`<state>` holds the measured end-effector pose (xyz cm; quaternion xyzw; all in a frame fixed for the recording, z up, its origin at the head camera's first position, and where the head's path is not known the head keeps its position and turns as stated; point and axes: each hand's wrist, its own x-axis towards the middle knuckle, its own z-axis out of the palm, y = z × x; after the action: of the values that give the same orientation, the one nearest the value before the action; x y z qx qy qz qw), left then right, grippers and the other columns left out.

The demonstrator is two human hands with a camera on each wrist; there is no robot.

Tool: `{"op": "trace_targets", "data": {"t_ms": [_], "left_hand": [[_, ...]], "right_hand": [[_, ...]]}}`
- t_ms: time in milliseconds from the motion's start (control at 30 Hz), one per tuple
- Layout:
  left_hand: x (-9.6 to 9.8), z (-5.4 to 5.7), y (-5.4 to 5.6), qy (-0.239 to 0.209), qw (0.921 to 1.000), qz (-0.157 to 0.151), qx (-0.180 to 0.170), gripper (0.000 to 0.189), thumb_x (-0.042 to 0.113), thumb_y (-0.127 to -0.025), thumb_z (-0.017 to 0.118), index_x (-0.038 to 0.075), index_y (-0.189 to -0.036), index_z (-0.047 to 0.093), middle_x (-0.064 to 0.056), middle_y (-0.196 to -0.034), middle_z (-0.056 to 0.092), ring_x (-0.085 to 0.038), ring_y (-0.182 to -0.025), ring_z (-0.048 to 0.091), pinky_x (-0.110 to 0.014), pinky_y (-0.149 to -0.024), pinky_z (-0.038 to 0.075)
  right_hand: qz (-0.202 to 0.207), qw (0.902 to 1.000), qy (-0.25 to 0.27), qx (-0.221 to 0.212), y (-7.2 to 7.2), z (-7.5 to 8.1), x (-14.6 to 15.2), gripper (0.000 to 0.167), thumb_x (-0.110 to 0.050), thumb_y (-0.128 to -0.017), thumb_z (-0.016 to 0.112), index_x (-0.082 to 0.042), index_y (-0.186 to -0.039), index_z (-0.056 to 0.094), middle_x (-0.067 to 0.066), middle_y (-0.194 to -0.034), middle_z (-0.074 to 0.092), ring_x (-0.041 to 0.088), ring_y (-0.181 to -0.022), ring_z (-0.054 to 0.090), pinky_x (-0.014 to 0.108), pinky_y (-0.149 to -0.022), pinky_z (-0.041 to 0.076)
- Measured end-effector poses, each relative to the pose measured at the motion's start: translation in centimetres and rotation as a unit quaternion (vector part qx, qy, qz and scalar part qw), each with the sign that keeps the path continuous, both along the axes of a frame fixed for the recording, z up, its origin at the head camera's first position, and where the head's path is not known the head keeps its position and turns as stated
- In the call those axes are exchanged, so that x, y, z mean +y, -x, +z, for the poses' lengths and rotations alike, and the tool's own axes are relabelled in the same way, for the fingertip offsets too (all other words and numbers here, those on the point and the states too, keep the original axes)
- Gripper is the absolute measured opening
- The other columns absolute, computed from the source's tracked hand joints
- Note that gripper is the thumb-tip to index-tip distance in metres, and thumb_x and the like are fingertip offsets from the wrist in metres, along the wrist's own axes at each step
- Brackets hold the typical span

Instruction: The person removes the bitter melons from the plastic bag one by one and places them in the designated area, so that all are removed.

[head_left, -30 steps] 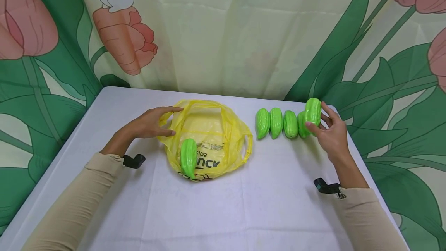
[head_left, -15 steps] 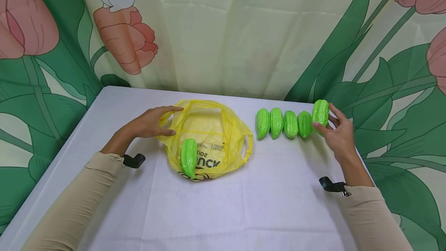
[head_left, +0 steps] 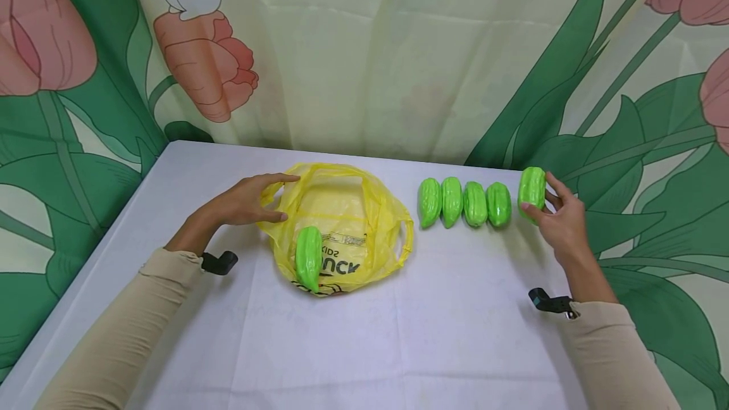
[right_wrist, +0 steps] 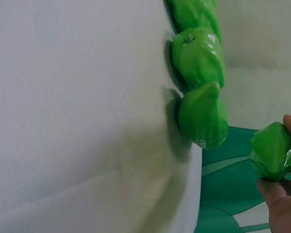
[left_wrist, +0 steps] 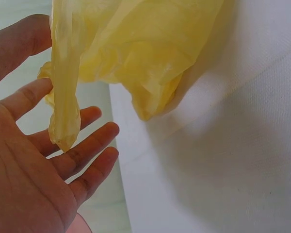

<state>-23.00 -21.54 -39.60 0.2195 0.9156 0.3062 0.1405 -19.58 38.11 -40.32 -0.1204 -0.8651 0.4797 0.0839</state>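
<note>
My right hand [head_left: 560,220] grips a ridged green bitter melon [head_left: 532,192], thumb on the near side and fingers behind. In the right wrist view the held bitter melon [right_wrist: 271,151] is apart from the row. Several similar melons [head_left: 498,204] stand side by side to the left of it. My left hand [head_left: 242,201] is at the left side of a yellow plastic bag [head_left: 387,207], thumb and fingers spread wide. In the left wrist view the bag's handle [left_wrist: 65,107] hangs across its loosely extended fingers. Another bitter melon [head_left: 308,258] lies in the bag, near its front.
A white cloth covers the table [head_left: 364,347]. Behind stands a curtain [head_left: 427,68] printed with tulips, leaves and a rabbit on a carrot. The row of melons lies near the back right edge. Black wrist cameras [head_left: 219,263] are worn on both wrists.
My right hand has moved right with the bitter melon, away from the row, leaving a gap beside the rightmost melon. My left hand and the bag have stayed put.
</note>
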Motion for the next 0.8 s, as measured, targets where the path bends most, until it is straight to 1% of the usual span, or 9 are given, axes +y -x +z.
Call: {"op": "trace_targets", "data": {"t_ms": [100,267,467,533,633,733,800], "left_hand": [[-0.1,0.0,0.0,0.001,1.0,0.001,0.0,0.081,0.026,-0.092,0.083,0.02,-0.163,0.044,-0.018,-0.17,0.038,-0.044,-0.159,0.032,-0.07,-0.127,0.026],[-0.1,-0.1,0.1,0.002,1.0,0.004,-0.002,0.081,0.026,-0.092,0.083,0.021,-0.163,0.044,-0.018,-0.171,0.037,-0.044,-0.159,0.032,-0.07,-0.127,0.026],[-0.1,-0.4,0.3,0.007,1.0,0.004,-0.004,0.082,0.025,-0.092,0.083,0.022,-0.164,0.043,-0.018,-0.171,0.037,-0.044,-0.158,0.032,-0.07,-0.127,0.026],[-0.1,-0.4,0.3,0.006,1.0,0.003,-0.005,0.082,0.025,-0.092,0.083,0.021,-0.164,0.043,-0.018,-0.171,0.037,-0.044,-0.159,0.031,-0.07,-0.127,0.026],[0.0,-0.4,0.3,0.005,0.9999,0.005,-0.009,0.082,0.024,-0.092,0.083,0.022,-0.164,0.043,-0.017,-0.171,0.037,-0.043,-0.16,0.03,-0.069,-0.128,0.025],[0.1,-0.3,0.3,0.008,0.9999,0.006,-0.008,0.082,0.024,-0.092,0.083,0.022,-0.164,0.043,-0.018,-0.171,0.036,-0.044,-0.159,0.03,-0.069,-0.127,0.025],[0.2,-0.3,0.4,0.01,0.9999,0.007,-0.007,0.082,0.025,-0.092,0.083,0.022,-0.164,0.043,-0.019,-0.171,0.037,-0.045,-0.159,0.031,-0.07,-0.127,0.026]], "right_hand": [[0.003,1.0,-0.005,-0.006,0.1,-0.2,0.5,0.085,-0.014,-0.104,0.068,-0.023,-0.172,0.017,0.008,-0.18,0.01,0.03,-0.164,0.025,0.022,-0.119,0.04],[0.002,0.9997,-0.011,-0.022,0.3,-0.7,1.2,0.085,-0.017,-0.105,0.067,-0.021,-0.172,0.015,0.005,-0.181,0.009,0.03,-0.165,0.022,0.034,-0.127,0.035],[0.003,0.9991,-0.021,-0.036,0.3,-1.2,2.0,0.084,-0.021,-0.105,0.067,-0.022,-0.172,0.015,0.009,-0.181,0.008,0.034,-0.165,0.022,0.045,-0.129,0.032],[0.005,0.9988,-0.026,-0.041,0.4,-1.4,2.2,0.084,-0.021,-0.105,0.067,-0.022,-0.172,0.015,0.01,-0.18,0.008,0.036,-0.164,0.022,0.047,-0.129,0.032],[0.011,0.9986,-0.029,-0.044,0.5,-1.7,2.4,0.085,-0.02,-0.105,0.067,-0.021,-0.172,0.015,0.008,-0.18,0.009,0.037,-0.164,0.022,0.049,-0.129,0.031],[0.018,0.9986,-0.027,-0.041,0.8,-2.0,2.5,0.085,-0.018,-0.105,0.067,-0.019,-0.172,0.014,0.005,-0.181,0.009,0.038,-0.164,0.022,0.05,-0.129,0.03],[0.023,0.9985,-0.029,-0.039,0.9,-2.2,2.6,0.085,-0.017,-0.105,0.067,-0.018,-0.172,0.014,0.006,-0.18,0.01,0.039,-0.163,0.022,0.051,-0.129,0.03]]}}
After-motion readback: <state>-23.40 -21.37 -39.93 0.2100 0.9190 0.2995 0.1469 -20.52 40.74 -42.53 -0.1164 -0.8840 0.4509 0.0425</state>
